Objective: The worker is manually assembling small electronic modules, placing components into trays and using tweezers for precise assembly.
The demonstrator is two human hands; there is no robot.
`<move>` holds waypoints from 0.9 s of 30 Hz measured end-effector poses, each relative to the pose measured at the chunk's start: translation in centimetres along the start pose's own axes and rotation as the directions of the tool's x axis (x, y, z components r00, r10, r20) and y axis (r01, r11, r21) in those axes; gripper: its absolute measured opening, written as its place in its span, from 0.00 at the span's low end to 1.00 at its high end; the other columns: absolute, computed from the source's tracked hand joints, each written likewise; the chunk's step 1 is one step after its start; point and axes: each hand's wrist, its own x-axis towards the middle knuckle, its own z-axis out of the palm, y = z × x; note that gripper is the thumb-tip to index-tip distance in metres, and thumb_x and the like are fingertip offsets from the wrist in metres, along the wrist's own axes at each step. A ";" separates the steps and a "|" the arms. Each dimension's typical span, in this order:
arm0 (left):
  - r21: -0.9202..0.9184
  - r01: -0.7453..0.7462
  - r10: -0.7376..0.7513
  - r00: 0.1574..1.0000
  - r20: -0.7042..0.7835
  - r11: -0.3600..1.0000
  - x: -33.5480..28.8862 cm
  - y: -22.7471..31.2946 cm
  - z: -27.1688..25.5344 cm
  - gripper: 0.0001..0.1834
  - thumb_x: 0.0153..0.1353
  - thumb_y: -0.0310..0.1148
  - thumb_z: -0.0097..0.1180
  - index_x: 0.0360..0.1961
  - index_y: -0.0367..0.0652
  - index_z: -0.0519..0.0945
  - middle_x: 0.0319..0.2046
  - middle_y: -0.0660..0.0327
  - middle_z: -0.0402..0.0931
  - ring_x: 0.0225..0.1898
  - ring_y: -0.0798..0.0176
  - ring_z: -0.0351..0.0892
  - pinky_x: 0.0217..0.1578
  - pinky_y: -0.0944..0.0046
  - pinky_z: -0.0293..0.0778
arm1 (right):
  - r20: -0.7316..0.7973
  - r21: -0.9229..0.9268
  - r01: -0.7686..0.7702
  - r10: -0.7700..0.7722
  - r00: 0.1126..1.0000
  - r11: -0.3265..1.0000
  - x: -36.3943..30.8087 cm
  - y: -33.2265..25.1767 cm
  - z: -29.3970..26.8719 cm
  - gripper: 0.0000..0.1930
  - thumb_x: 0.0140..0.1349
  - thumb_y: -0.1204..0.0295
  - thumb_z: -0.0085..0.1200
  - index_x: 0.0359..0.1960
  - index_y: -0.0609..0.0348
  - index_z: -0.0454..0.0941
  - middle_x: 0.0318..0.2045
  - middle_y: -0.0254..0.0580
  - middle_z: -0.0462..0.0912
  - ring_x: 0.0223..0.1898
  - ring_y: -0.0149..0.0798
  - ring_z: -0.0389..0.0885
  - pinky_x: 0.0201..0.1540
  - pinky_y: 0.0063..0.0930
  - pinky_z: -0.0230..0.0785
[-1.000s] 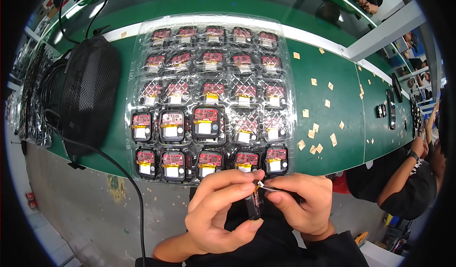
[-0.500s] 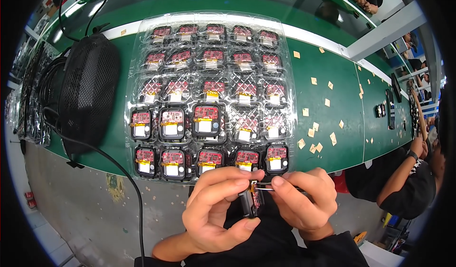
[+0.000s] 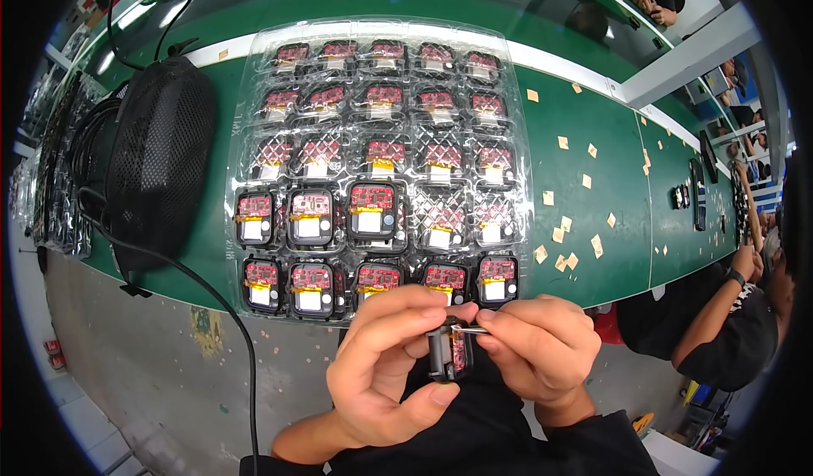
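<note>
My left hand [image 3: 377, 379] is closed around the edges of a small black device housing [image 3: 439, 356], thumb below and fingers above. The housing is tipped on its side, so a strip of its red circuit board [image 3: 460, 353] faces right. Pinched in my right hand [image 3: 546, 347] is a pair of thin metal tweezers [image 3: 471, 330]. Their tip meets the upper part of the housing; the exact contact is too small to make out. Just beyond my hands lies a clear plastic tray [image 3: 240, 146] of similar housings [image 3: 370, 213] with red boards and white labels.
A black mesh bag [image 3: 161, 158] with a cable [image 3: 216, 302] sits left of the tray. Small tan squares [image 3: 562, 224] are scattered over the green table [image 3: 610, 179] on the right. Another person [image 3: 716, 328] works at the right. Stacked clear trays [image 3: 63, 171] stand far left.
The housing in my left hand has turned slightly, and my right hand has brought the tweezers a little higher against it. The whole view has shifted slightly.
</note>
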 end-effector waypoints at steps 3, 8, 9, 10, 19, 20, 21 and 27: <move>0.006 0.006 -0.006 0.999 -0.032 1.000 0.0 0.0 -0.1 0.33 0.61 0.39 0.66 0.61 0.33 0.68 0.62 0.41 0.62 0.53 0.41 0.81 0.56 0.47 0.79 | 0.008 -0.045 -0.004 0.004 1.000 0.999 0.0 -0.1 0.0 0.15 0.46 0.76 0.74 0.38 0.59 0.87 0.29 0.34 0.83 0.22 0.30 0.80 0.21 0.23 0.65; -0.009 0.033 -0.033 0.998 -0.056 0.999 0.0 0.0 0.0 0.32 0.62 0.41 0.66 0.60 0.32 0.70 0.65 0.38 0.59 0.52 0.43 0.82 0.56 0.49 0.80 | 0.019 -0.029 -0.019 0.020 1.000 0.999 0.1 0.0 0.3 0.15 0.46 0.77 0.74 0.38 0.60 0.86 0.28 0.35 0.82 0.22 0.32 0.81 0.22 0.24 0.69; -0.012 0.045 -0.046 0.997 -0.059 0.999 -0.1 0.0 0.1 0.33 0.62 0.42 0.66 0.60 0.31 0.70 0.65 0.38 0.59 0.53 0.42 0.82 0.55 0.49 0.80 | 0.008 -0.016 -0.026 0.026 1.000 1.000 0.1 0.0 0.3 0.15 0.46 0.77 0.73 0.37 0.61 0.86 0.28 0.36 0.82 0.22 0.33 0.81 0.22 0.25 0.70; -0.013 0.058 -0.058 0.996 -0.063 0.998 -0.1 0.1 0.1 0.33 0.62 0.42 0.66 0.60 0.31 0.70 0.65 0.37 0.59 0.53 0.42 0.82 0.55 0.49 0.80 | 0.008 -0.016 -0.027 0.027 1.000 1.000 0.1 0.0 0.3 0.15 0.46 0.77 0.73 0.37 0.61 0.86 0.28 0.36 0.82 0.22 0.33 0.81 0.22 0.25 0.70; -0.068 0.101 -0.105 0.993 -0.055 0.993 0.0 0.4 0.4 0.33 0.63 0.42 0.65 0.61 0.29 0.69 0.66 0.37 0.57 0.55 0.39 0.80 0.57 0.46 0.80 | 0.022 -0.022 -0.040 0.041 0.999 0.999 0.1 -0.2 -0.1 0.14 0.46 0.78 0.73 0.36 0.61 0.86 0.27 0.37 0.82 0.22 0.35 0.82 0.23 0.25 0.73; -0.065 0.101 -0.105 0.993 -0.057 0.993 -0.1 0.4 0.3 0.33 0.63 0.42 0.65 0.61 0.29 0.69 0.66 0.37 0.57 0.55 0.39 0.80 0.57 0.46 0.80 | 0.020 -0.023 -0.045 0.045 0.999 0.999 0.1 -0.2 -0.1 0.14 0.46 0.78 0.73 0.36 0.61 0.86 0.27 0.37 0.81 0.22 0.35 0.82 0.23 0.25 0.74; -0.067 0.100 -0.104 0.993 -0.056 0.993 -0.1 0.4 0.3 0.33 0.64 0.42 0.65 0.61 0.29 0.69 0.67 0.37 0.57 0.55 0.39 0.80 0.57 0.46 0.79 | 0.019 -0.023 -0.048 0.049 0.999 0.999 0.1 -0.3 0.0 0.14 0.46 0.77 0.73 0.36 0.62 0.86 0.27 0.37 0.81 0.22 0.35 0.82 0.23 0.26 0.74; -0.090 0.096 -0.101 0.994 -0.051 0.991 -0.2 0.2 0.2 0.33 0.63 0.39 0.65 0.61 0.28 0.68 0.67 0.37 0.57 0.57 0.38 0.78 0.59 0.46 0.78 | 0.021 -0.014 -0.052 0.053 0.998 0.999 -0.1 -0.1 0.1 0.14 0.45 0.77 0.73 0.35 0.62 0.86 0.27 0.38 0.81 0.22 0.36 0.82 0.23 0.27 0.75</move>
